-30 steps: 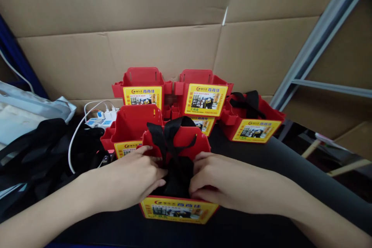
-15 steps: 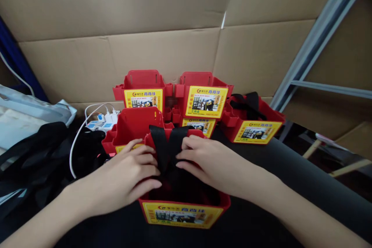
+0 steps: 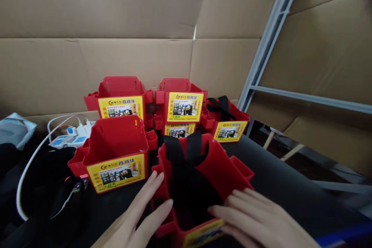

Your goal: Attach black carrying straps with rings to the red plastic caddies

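Note:
A red plastic tool box (image 3: 213, 155) with a yellow picture label stands in front of me, turned at an angle. Black webbing straps (image 3: 180, 159) hang over its back wall and down inside. At the left side pocket is my left hand (image 3: 142, 217), its fingers stretched and thumb apart, touching or very close to the box. My right hand (image 3: 252, 217) holds the front right corner, with fingers over the rim and the thumb low near the label. The tool box's floor is dark and hard to see.
Another red tool box (image 3: 116, 139) stands to the left. Behind are a back-left box (image 3: 119, 87), a stacked pair (image 3: 183, 87) and a strapped box (image 3: 238, 113). Left lie a power strip (image 3: 72, 137), a white cable (image 3: 29, 174) and black straps. Cardboard (image 3: 130, 58) lines the back.
Both hands have left the straps and moved down to the tool box's sides. The tool box has turned and shifted rightward relative to its neighbours. My view has swung right.

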### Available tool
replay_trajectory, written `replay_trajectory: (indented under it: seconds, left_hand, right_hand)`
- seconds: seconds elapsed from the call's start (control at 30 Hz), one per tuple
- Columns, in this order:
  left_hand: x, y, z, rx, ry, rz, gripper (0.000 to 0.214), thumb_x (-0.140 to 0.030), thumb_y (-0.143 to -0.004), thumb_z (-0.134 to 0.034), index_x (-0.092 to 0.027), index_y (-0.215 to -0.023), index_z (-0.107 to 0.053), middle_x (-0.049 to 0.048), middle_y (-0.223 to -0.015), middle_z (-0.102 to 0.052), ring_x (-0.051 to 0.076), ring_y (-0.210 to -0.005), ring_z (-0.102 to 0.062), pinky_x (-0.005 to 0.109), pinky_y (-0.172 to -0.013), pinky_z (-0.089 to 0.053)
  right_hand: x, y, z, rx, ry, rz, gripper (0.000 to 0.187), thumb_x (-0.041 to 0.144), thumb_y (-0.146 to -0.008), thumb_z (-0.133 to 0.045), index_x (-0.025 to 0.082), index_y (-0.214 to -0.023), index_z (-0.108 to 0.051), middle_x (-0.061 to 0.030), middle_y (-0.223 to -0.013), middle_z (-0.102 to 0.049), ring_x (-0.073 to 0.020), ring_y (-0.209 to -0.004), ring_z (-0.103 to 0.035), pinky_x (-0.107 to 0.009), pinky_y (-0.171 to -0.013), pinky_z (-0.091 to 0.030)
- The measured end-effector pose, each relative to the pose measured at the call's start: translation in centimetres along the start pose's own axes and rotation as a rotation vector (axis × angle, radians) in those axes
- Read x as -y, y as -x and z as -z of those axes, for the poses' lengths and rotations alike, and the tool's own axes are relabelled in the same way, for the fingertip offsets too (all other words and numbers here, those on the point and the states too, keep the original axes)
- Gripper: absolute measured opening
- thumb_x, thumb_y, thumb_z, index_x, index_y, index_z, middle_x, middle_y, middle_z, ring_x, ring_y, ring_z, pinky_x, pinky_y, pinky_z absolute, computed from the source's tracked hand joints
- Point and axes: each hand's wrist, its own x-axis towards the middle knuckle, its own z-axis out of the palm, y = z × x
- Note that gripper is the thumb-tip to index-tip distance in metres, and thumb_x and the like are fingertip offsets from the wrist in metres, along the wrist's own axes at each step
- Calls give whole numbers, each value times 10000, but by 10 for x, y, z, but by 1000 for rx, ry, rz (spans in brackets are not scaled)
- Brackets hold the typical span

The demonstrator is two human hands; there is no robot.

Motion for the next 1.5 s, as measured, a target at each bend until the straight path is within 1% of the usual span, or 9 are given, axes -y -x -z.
replay_trajectory:
  seconds: [0.33, 0.6, 0.8, 0.87, 1.0, 1.13, 1.23, 1.37, 1.5]
  left_hand:
    - [30, -8, -62, 319, 180, 45, 579, -241, -819, -519, -235, -1357, -304, 105, -1430, -298, 275, -1309, -262, 485, -1020, -326]
    - [32, -8, -60, 387, 221, 92, 515, -322, -838, -485, -233, -1330, -356, 93, -1441, -280, 249, -1323, -249, 469, -1063, -271]
    - [30, -9, -57, 349, 206, 77, 520, -334, -828, -499, -201, -1315, -375, 119, -1418, -323, 249, -1307, -289, 449, -1062, -284]
    - [30, -8, -56, 306, 191, 69, 508, -337, -828, -503, -189, -1301, -394, 127, -1402, -349, 247, -1298, -309, 434, -1058, -299]
    - [34, -12, -56, 299, 160, 13, 462, -357, -823, -514, -175, -1244, -461, 120, -1351, -430, 241, -1273, -356, 419, -1037, -339]
    - [41, -19, -62, 288, 79, -101, 314, -376, -831, -506, -188, -1069, -586, 82, -1227, -560, 207, -1167, -494, 373, -974, -431]
    - [43, -16, -57, 74, -46, -108, 190, -245, -858, -471, -246, -980, -617, 18, -1124, -625, 159, -1089, -552, 345, -979, -426]
    - [54, -9, -32, -345, -345, 117, 335, -102, -772, -541, -286, -1050, -576, 16, -1118, -620, 231, -1111, -518, 466, -988, -328]
    - [70, -9, -13, -438, -439, 316, 264, -156, -768, -586, -210, -1026, -581, 42, -963, -666, 227, -920, -582, 412, -849, -366]
  right_hand:
    - [-149, 54, 6, 68, 69, -259, 275, 309, -816, -496, 235, -1062, -594, -77, -972, -666, -232, -870, -630, -345, -767, -501]
    - [-216, 53, -16, 15, 78, -299, 313, 432, -777, -456, 247, -992, -588, -133, -1051, -575, -312, -1007, -538, -464, -873, -430]
    - [-135, 7, -39, -325, 170, -213, 306, 266, -796, -453, 217, -1094, -506, -148, -1256, -420, -349, -1245, -331, -555, -1017, -260]
    - [-90, -19, -59, -275, -9, -75, 345, 152, -789, -479, 230, -1125, -482, -118, -1222, -450, -277, -1218, -389, -493, -998, -341]
    - [-33, -60, -103, 135, -255, 113, 388, 146, -836, -446, 214, -1217, -473, -104, -1323, -408, -206, -1283, -324, -382, -987, -401]
    - [-28, -71, -122, 205, -417, 37, 387, 163, -862, -420, 192, -1246, -464, -110, -1322, -430, -177, -1274, -347, -327, -974, -420]
    - [-32, -69, -124, 240, -473, -6, 373, 187, -863, -431, 203, -1231, -484, -103, -1299, -461, -179, -1246, -391, -323, -964, -429]
    - [-34, -66, -123, 277, -518, -68, 383, 222, -863, -440, 217, -1244, -476, -97, -1309, -450, -177, -1226, -419, -316, -970, -417]
    - [-37, -62, -124, 301, -553, -136, 413, 243, -872, -423, 229, -1285, -416, -99, -1328, -421, -173, -1219, -427, -317, -972, -414]
